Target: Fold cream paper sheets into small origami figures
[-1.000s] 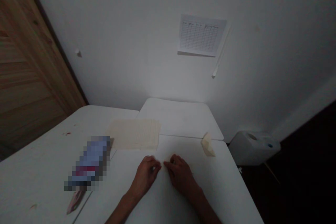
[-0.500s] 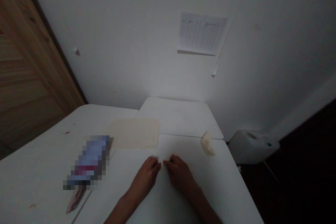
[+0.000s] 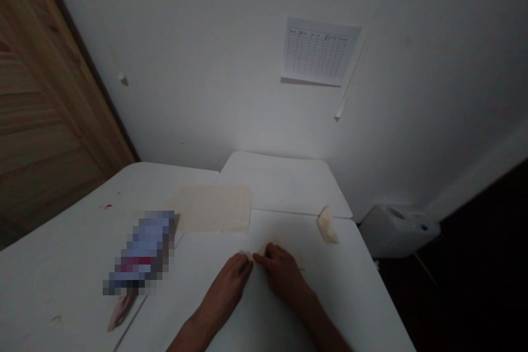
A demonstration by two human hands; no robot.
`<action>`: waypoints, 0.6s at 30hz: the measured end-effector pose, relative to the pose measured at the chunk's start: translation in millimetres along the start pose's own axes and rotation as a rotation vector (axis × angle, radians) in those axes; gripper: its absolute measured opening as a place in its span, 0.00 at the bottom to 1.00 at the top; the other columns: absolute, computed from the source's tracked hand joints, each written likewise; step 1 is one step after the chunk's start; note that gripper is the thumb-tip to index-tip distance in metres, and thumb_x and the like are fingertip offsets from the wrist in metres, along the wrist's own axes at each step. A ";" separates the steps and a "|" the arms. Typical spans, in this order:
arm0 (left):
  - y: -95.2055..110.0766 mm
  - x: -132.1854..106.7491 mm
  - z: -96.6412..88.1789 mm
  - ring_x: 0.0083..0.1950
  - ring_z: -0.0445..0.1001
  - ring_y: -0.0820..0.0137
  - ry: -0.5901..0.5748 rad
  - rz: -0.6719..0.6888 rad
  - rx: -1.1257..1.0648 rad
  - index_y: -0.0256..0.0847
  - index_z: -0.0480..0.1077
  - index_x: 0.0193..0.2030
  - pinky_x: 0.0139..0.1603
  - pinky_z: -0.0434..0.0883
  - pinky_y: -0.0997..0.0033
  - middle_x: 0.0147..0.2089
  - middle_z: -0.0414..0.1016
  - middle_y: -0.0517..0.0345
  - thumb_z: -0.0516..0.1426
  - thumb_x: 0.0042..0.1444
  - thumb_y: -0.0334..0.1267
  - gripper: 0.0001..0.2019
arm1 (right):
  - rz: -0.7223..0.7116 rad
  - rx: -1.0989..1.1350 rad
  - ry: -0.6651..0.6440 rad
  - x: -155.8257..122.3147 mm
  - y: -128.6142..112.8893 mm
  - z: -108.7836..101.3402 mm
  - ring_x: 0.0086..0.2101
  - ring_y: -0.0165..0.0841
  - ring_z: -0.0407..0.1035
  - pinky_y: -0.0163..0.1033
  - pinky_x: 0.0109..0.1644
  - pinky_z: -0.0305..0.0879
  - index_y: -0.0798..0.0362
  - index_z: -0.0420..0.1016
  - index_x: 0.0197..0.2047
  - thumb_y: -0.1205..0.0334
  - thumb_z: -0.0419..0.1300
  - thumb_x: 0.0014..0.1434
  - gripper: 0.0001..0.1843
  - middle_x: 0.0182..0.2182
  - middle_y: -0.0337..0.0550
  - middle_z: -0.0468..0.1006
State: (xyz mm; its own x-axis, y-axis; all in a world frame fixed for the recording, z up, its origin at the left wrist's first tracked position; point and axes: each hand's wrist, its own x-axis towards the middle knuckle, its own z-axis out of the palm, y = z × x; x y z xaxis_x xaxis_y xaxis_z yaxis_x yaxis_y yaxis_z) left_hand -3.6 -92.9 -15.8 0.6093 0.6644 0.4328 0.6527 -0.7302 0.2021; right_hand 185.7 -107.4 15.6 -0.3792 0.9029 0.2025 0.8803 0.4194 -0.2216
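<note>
Over the white table (image 3: 284,319), my left hand (image 3: 231,280) and my right hand (image 3: 284,272) meet with fingertips almost touching. The fingers of both are closed in a pinch. A small whitish scrap (image 3: 246,254) shows at the left fingertips, too small and dim to name. What the right fingers pinch, if anything, is hidden. Beyond my left hand lies a flat stack of cream paper sheets (image 3: 216,209). A creased, folded piece of cream paper (image 3: 328,225) lies to the right, farther off than my right hand.
On the left lies a pixelated blue-and-red item (image 3: 142,250) with a pinkish strip (image 3: 120,312) below it. A printed sheet (image 3: 319,52) hangs on the wall. A white plastic container (image 3: 396,231) stands right of the table, and a wooden door (image 3: 49,93) is at left.
My left hand has turned slightly and its knuckles sit a little lower. The right fingertips have shifted slightly left, toward it. The whitish scrap shows more clearly now.
</note>
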 end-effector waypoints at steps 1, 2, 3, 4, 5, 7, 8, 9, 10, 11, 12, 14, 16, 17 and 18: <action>-1.1 -4.6 1.3 0.47 0.74 0.60 0.000 0.008 0.027 0.42 0.71 0.48 0.53 0.72 0.54 0.44 0.75 0.51 0.46 0.53 0.19 0.22 | -0.002 -0.012 -0.004 0.2 0.1 1.2 0.37 0.33 0.66 0.35 0.41 0.62 0.36 0.69 0.57 0.70 0.53 0.62 0.23 0.37 0.40 0.71; -2.1 -9.5 2.5 0.49 0.73 0.59 0.016 0.018 0.059 0.41 0.71 0.49 0.54 0.71 0.53 0.46 0.76 0.50 0.46 0.51 0.18 0.24 | -0.004 -0.025 -0.009 0.3 0.1 2.1 0.37 0.33 0.66 0.35 0.41 0.62 0.35 0.69 0.56 0.70 0.54 0.62 0.24 0.37 0.40 0.71; -3.1 -14.2 3.2 0.51 0.73 0.58 0.026 0.031 0.088 0.41 0.70 0.51 0.54 0.72 0.53 0.49 0.75 0.49 0.46 0.50 0.18 0.26 | -0.009 -0.035 -0.014 0.6 0.3 2.8 0.36 0.33 0.66 0.35 0.41 0.62 0.35 0.68 0.57 0.69 0.54 0.62 0.24 0.38 0.40 0.70; -3.6 -18.4 3.4 0.53 0.72 0.57 0.028 0.035 0.106 0.41 0.69 0.52 0.54 0.72 0.52 0.51 0.75 0.49 0.46 0.49 0.18 0.27 | -0.016 -0.042 -0.019 0.8 0.4 3.1 0.37 0.33 0.66 0.35 0.41 0.62 0.34 0.68 0.57 0.69 0.55 0.61 0.24 0.38 0.40 0.70; -3.7 -21.7 2.9 0.54 0.72 0.57 0.017 0.036 0.110 0.41 0.69 0.53 0.54 0.72 0.52 0.52 0.75 0.49 0.46 0.49 0.18 0.27 | -0.024 -0.045 -0.024 1.0 0.5 3.0 0.37 0.33 0.66 0.35 0.40 0.62 0.34 0.68 0.57 0.70 0.55 0.61 0.25 0.38 0.40 0.70; -2.5 -25.7 0.4 0.54 0.72 0.56 -0.013 0.033 0.104 0.41 0.69 0.54 0.53 0.72 0.52 0.54 0.75 0.50 0.47 0.48 0.18 0.27 | -0.041 -0.043 -0.038 1.3 0.5 2.1 0.38 0.33 0.66 0.36 0.40 0.62 0.34 0.67 0.58 0.70 0.55 0.61 0.26 0.39 0.40 0.70; -1.4 -26.6 -1.1 0.54 0.72 0.56 -0.026 0.032 0.101 0.41 0.69 0.54 0.53 0.72 0.52 0.55 0.74 0.51 0.47 0.48 0.18 0.27 | -0.046 -0.040 -0.045 1.4 0.4 1.3 0.38 0.33 0.66 0.36 0.41 0.62 0.34 0.67 0.58 0.71 0.55 0.60 0.27 0.39 0.40 0.70; -0.1 -26.9 -2.5 0.54 0.72 0.56 -0.032 0.031 0.103 0.41 0.69 0.54 0.53 0.73 0.52 0.56 0.73 0.51 0.48 0.48 0.18 0.27 | -0.046 -0.037 -0.051 1.3 0.1 0.6 0.38 0.33 0.66 0.36 0.41 0.62 0.34 0.67 0.58 0.71 0.55 0.60 0.27 0.39 0.40 0.70; 1.3 -26.9 -3.8 0.54 0.72 0.56 -0.030 0.030 0.107 0.40 0.69 0.53 0.52 0.73 0.53 0.57 0.73 0.50 0.47 0.47 0.18 0.27 | -0.041 -0.034 -0.055 1.3 -0.2 0.0 0.38 0.33 0.66 0.36 0.41 0.62 0.34 0.67 0.58 0.72 0.55 0.59 0.28 0.39 0.41 0.70; 2.6 -26.7 -4.8 0.53 0.72 0.56 -0.022 0.026 0.111 0.40 0.69 0.53 0.52 0.73 0.53 0.57 0.73 0.50 0.47 0.47 0.18 0.27 | -0.031 -0.031 -0.057 1.2 -0.6 -0.4 0.38 0.33 0.66 0.36 0.42 0.62 0.34 0.67 0.58 0.72 0.54 0.59 0.28 0.40 0.41 0.70; 3.9 -26.6 -5.7 0.53 0.72 0.56 -0.014 0.019 0.112 0.39 0.70 0.52 0.51 0.73 0.53 0.57 0.73 0.50 0.47 0.47 0.18 0.27 | -0.019 -0.027 -0.059 1.0 -1.1 -0.6 0.39 0.34 0.66 0.36 0.42 0.62 0.34 0.67 0.58 0.73 0.54 0.59 0.28 0.40 0.41 0.70; 6.0 -26.5 -7.0 0.51 0.73 0.56 -0.001 0.003 0.106 0.39 0.70 0.52 0.50 0.74 0.53 0.56 0.73 0.50 0.47 0.48 0.19 0.26 | 0.004 -0.020 -0.069 0.8 -2.0 -0.6 0.39 0.34 0.66 0.37 0.43 0.62 0.34 0.67 0.57 0.73 0.54 0.59 0.28 0.40 0.41 0.70; 7.7 -26.9 -8.0 0.51 0.72 0.57 0.005 -0.012 0.109 0.40 0.70 0.52 0.50 0.74 0.54 0.56 0.74 0.51 0.47 0.50 0.19 0.24 | 0.022 -0.014 -0.080 0.8 -2.8 0.0 0.40 0.34 0.65 0.38 0.44 0.62 0.35 0.67 0.57 0.72 0.53 0.60 0.27 0.41 0.41 0.70; 8.3 -27.3 -8.4 0.51 0.72 0.57 0.006 -0.016 0.114 0.39 0.70 0.51 0.50 0.74 0.55 0.56 0.74 0.52 0.47 0.51 0.20 0.23 | 0.030 -0.012 -0.085 0.8 -3.2 0.4 0.40 0.34 0.65 0.38 0.44 0.62 0.36 0.67 0.57 0.72 0.53 0.60 0.26 0.41 0.41 0.70; 8.8 -27.8 -8.5 0.51 0.72 0.58 0.008 -0.019 0.122 0.39 0.70 0.51 0.50 0.74 0.55 0.56 0.74 0.52 0.47 0.52 0.20 0.23 | 0.040 -0.012 -0.088 0.8 -3.5 0.9 0.41 0.35 0.65 0.38 0.45 0.62 0.37 0.67 0.58 0.72 0.53 0.60 0.26 0.41 0.42 0.70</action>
State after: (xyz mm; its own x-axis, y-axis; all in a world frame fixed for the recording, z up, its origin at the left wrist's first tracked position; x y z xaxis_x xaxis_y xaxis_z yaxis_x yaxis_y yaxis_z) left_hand -18.6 -119.1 -18.5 0.5931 0.6761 0.4371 0.7141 -0.6925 0.1021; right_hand 182.1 -108.0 15.6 -0.3670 0.9238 0.1092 0.8984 0.3825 -0.2160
